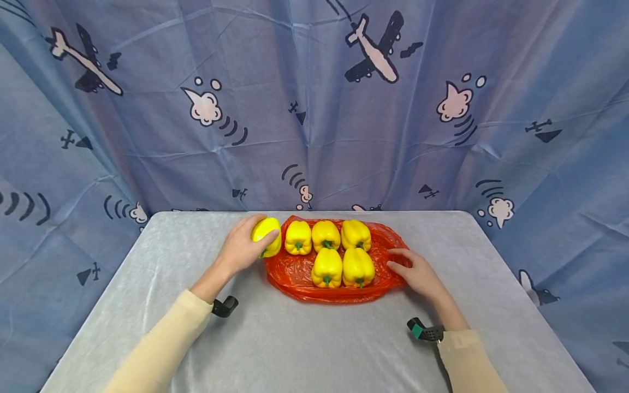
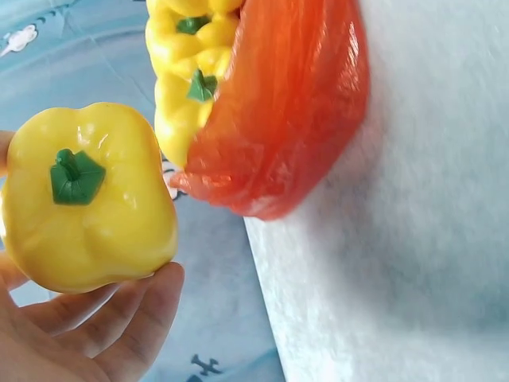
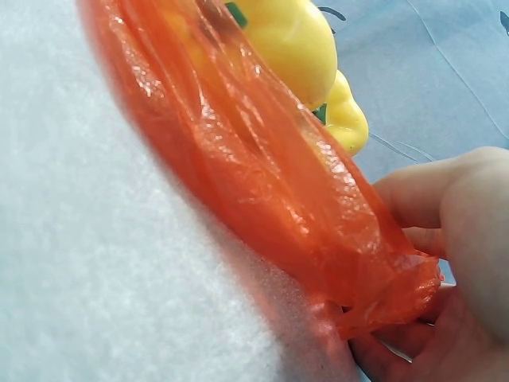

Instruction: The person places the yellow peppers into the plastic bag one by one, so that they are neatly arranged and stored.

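My left hand grips a yellow bell pepper at the left end of a red plastic bag. In the left wrist view this bell pepper shows its green stem, with fingers curled round its side. Several more yellow bell peppers stand on the spread bag, in a back row and a front row. At the bag's right end, my right hand holds the crumpled rim. The right wrist view has the bag's edge between thumb and fingers; some fingertips are hidden behind the plastic.
A pale grey cloth covers the table. Behind it hangs a blue curtain printed with aeroplanes, close to the table's far edge. Each wrist carries a dark strap, the right one with a green patch.
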`<state>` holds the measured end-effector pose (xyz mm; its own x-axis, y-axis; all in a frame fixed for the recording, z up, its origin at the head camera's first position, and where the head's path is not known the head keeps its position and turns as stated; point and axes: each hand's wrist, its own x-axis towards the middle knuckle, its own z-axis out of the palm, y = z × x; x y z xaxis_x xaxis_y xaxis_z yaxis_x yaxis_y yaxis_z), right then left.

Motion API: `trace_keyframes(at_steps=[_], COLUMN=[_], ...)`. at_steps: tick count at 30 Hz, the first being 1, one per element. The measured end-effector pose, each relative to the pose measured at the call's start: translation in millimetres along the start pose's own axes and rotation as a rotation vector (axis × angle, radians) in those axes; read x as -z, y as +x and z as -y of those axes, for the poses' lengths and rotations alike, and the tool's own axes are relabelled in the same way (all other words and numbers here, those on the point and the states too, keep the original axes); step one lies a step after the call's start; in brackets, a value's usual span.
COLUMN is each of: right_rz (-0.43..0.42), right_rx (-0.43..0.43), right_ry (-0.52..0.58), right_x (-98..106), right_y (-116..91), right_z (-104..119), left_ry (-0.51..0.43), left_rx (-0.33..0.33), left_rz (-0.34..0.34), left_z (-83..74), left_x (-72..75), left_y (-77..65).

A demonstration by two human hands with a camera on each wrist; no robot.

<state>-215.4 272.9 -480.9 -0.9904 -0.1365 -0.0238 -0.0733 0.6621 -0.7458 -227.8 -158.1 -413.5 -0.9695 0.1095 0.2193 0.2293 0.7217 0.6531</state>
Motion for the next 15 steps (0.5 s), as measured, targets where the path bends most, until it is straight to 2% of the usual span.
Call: trace_keyframes(at_steps=[15], right_rz=[0.002], right_rx=[-0.009], right_ry=[-0.005], right_x=[0.1], right_y=[-0.3], right_z=[0.6], left_ry=[0.007], left_rx=[-0.062], left_rz=[0.029], left_z=[-20.7], left_x=[-17.0], left_y=[-7.0])
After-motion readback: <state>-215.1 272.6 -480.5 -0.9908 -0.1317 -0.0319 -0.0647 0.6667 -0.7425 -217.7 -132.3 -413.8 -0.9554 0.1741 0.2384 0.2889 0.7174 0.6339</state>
